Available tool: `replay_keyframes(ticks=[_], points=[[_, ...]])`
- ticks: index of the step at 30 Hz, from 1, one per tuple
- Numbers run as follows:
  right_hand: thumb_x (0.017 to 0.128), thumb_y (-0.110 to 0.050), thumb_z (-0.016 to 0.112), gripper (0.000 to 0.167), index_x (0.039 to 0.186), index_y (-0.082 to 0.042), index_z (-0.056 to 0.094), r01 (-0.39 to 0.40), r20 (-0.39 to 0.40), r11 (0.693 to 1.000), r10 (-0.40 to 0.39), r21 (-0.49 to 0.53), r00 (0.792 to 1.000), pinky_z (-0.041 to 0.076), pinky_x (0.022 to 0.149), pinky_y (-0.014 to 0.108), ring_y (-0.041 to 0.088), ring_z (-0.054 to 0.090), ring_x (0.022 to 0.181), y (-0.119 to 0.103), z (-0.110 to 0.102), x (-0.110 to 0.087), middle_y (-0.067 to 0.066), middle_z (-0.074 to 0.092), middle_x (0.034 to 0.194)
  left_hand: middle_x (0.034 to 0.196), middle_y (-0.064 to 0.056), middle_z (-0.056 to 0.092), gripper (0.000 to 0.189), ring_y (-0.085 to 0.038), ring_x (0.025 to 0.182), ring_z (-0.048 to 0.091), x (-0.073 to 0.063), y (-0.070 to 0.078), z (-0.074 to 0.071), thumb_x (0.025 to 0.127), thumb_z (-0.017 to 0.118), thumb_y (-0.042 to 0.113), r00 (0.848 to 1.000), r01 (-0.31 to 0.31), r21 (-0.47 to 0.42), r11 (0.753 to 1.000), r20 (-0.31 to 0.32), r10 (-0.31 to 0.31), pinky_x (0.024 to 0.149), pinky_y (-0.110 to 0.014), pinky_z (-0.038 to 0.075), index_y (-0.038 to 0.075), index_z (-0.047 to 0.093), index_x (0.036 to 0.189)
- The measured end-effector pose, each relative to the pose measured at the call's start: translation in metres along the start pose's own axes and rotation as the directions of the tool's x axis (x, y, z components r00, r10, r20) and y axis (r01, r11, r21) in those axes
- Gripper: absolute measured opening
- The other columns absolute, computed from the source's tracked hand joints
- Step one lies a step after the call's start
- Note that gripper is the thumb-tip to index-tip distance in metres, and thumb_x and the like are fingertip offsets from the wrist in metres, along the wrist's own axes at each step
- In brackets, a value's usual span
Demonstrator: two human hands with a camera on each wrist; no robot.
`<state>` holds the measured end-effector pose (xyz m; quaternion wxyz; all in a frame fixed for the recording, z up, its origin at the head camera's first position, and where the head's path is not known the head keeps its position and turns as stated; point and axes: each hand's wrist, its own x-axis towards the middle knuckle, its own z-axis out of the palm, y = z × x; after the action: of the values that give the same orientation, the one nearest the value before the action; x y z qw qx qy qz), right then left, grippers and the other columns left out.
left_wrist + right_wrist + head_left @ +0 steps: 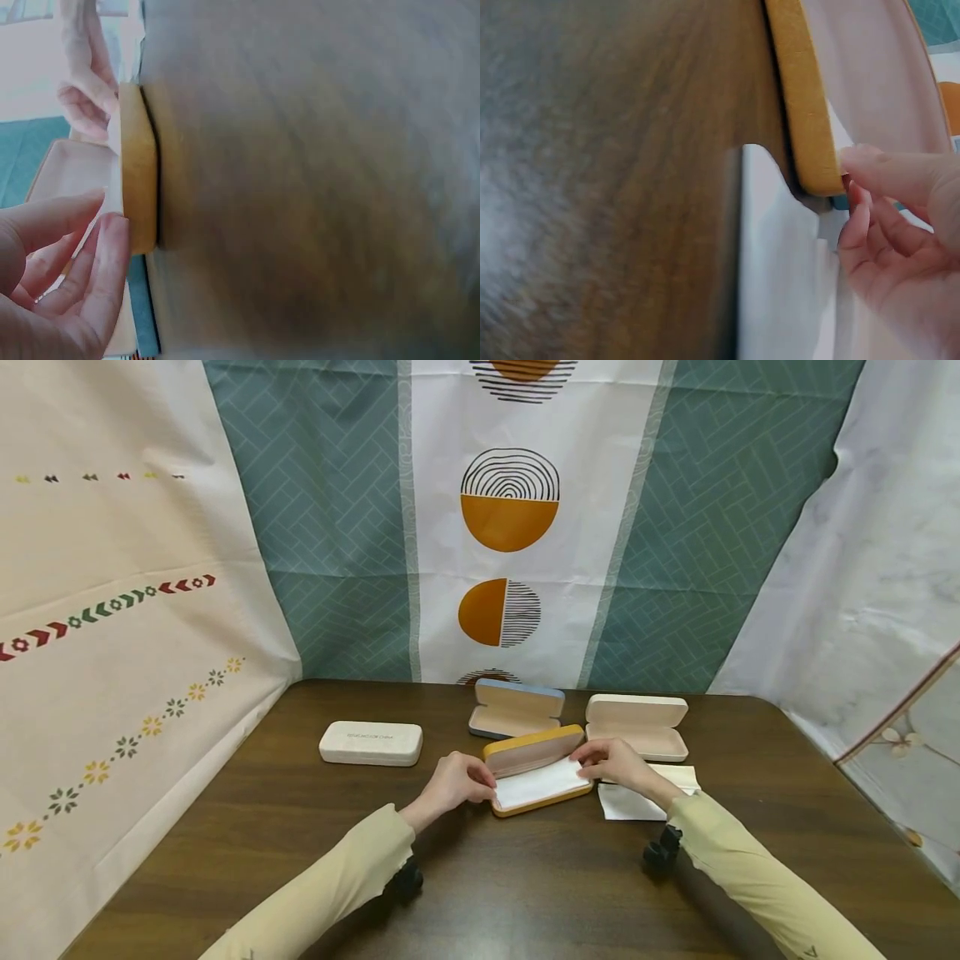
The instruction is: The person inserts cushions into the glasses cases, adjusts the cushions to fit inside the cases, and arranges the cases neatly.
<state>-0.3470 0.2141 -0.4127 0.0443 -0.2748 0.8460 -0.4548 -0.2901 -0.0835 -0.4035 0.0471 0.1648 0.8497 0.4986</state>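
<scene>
A yellow glasses case stands with its lid raised, showing a pale pink lining. Flat inside its base lies a white cloth, with an edge showing just above the rim in the left wrist view. At the case's left end, my left hand pinches the cloth's end between thumb and fingers. My right hand pinches the opposite end at the case's right corner. Its thumb lies over the rim, with curled fingers below and beside the case.
Behind stand a blue glasses case and a white glasses case, both with lids up. To the left lies a closed white glasses case. Folded cloths lie under the right forearm. A patterned curtain hangs behind the wooden table.
</scene>
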Motion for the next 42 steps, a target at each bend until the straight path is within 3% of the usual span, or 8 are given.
replay_keyframes(ticks=[4, 10, 16, 21, 25, 32, 39, 42], points=[[0.078, 0.001, 0.068, 0.018, 0.094, 0.008, 0.064, 0.000, -0.070, 1.000, -0.001, -0.010, 0.998, 0.048, 0.060, 0.026, 0.021, 0.058, 0.073, -0.003, -0.007, -0.002, 0.016, 0.063, 0.088, 0.072, -0.003, 0.063, 0.009, -0.016, 0.061, 0.060, 0.001, 0.002, -0.010, 0.071, 0.075, 0.001, 0.999, 0.029, -0.022, 0.999, -0.032, -0.029, 0.051, -0.030, 0.051, 0.001, 0.068, 0.077], [0.085, 0.005, 0.058, 0.030, 0.110, 0.019, 0.048, -0.028, -0.119, 0.979, 0.052, 0.200, 0.991, 0.049, 0.072, 0.043, 0.035, 0.057, 0.086, -0.010, -0.014, -0.002, 0.029, 0.055, 0.099, 0.075, -0.008, 0.061, 0.023, -0.029, 0.067, 0.062, 0.001, 0.000, -0.023, 0.071, 0.076, 0.004, 0.991, 0.078, -0.130, 0.988, -0.101, -0.092, 0.050, -0.034, 0.051, -0.003, 0.062, 0.088], [0.095, -0.010, 0.049, 0.044, 0.127, 0.016, 0.034, -0.103, -0.076, 0.943, 0.134, 0.316, 0.988, 0.043, 0.080, 0.050, 0.046, 0.050, 0.099, -0.014, -0.011, -0.002, 0.036, 0.048, 0.110, 0.097, -0.018, 0.057, 0.043, -0.036, 0.078, 0.061, -0.001, 0.000, -0.023, 0.075, 0.074, 0.008, 0.987, 0.134, -0.253, 0.958, -0.047, -0.151, 0.055, -0.038, 0.052, 0.000, 0.056, 0.113], [0.096, -0.034, 0.043, 0.063, 0.137, 0.010, 0.023, -0.230, -0.007, 0.920, 0.245, 0.316, 0.970, 0.044, 0.079, 0.048, 0.044, 0.048, 0.104, -0.016, -0.006, -0.002, 0.034, 0.047, 0.116, 0.104, -0.021, 0.056, 0.048, -0.033, 0.080, 0.062, 0.000, -0.001, -0.017, 0.078, 0.072, 0.010, 0.985, 0.160, -0.262, 0.952, -0.016, -0.170, 0.057, -0.038, 0.052, -0.002, 0.054, 0.120], [0.095, -0.040, 0.043, 0.068, 0.139, 0.008, 0.021, -0.278, 0.015, 0.908, 0.288, 0.313, 0.957, 0.046, 0.077, 0.046, 0.042, 0.048, 0.106, -0.015, -0.003, -0.001, 0.032, 0.047, 0.118, 0.101, -0.019, 0.059, 0.047, -0.032, 0.078, 0.063, 0.002, -0.002, -0.013, 0.080, 0.070, 0.012, 0.984, 0.159, -0.286, 0.945, -0.029, -0.175, 0.057, -0.038, 0.052, -0.005, 0.053, 0.120], [0.095, -0.039, 0.043, 0.067, 0.138, 0.009, 0.022, -0.282, 0.000, 0.909, 0.297, 0.307, 0.955, 0.048, 0.073, 0.045, 0.040, 0.052, 0.102, -0.015, -0.002, -0.001, 0.032, 0.050, 0.114, 0.096, -0.022, 0.062, 0.047, -0.034, 0.077, 0.063, 0.006, -0.003, -0.010, 0.084, 0.067, 0.017, 0.984, 0.146, -0.313, 0.939, -0.051, -0.170, 0.059, -0.039, 0.052, -0.010, 0.053, 0.119], [0.093, -0.043, 0.046, 0.060, 0.131, 0.003, 0.037, -0.286, -0.040, 0.917, 0.308, 0.279, 0.951, 0.049, 0.069, 0.046, 0.038, 0.054, 0.098, -0.017, 0.000, 0.002, 0.029, 0.054, 0.109, 0.091, -0.016, 0.065, 0.051, -0.028, 0.072, 0.064, 0.007, 0.001, -0.009, 0.082, 0.067, 0.034, 0.980, 0.148, -0.304, 0.941, -0.080, -0.180, 0.057, -0.034, 0.052, -0.005, 0.059, 0.114], [0.093, -0.042, 0.047, 0.057, 0.128, 0.002, 0.040, -0.281, -0.046, 0.919, 0.305, 0.275, 0.951, 0.050, 0.067, 0.046, 0.038, 0.054, 0.097, -0.019, 0.000, 0.002, 0.029, 0.054, 0.108, 0.091, -0.016, 0.065, 0.051, -0.029, 0.072, 0.064, 0.008, 0.002, -0.009, 0.081, 0.068, 0.034, 0.979, 0.147, -0.306, 0.941, -0.091, -0.183, 0.057, -0.033, 0.052, -0.005, 0.060, 0.114]])
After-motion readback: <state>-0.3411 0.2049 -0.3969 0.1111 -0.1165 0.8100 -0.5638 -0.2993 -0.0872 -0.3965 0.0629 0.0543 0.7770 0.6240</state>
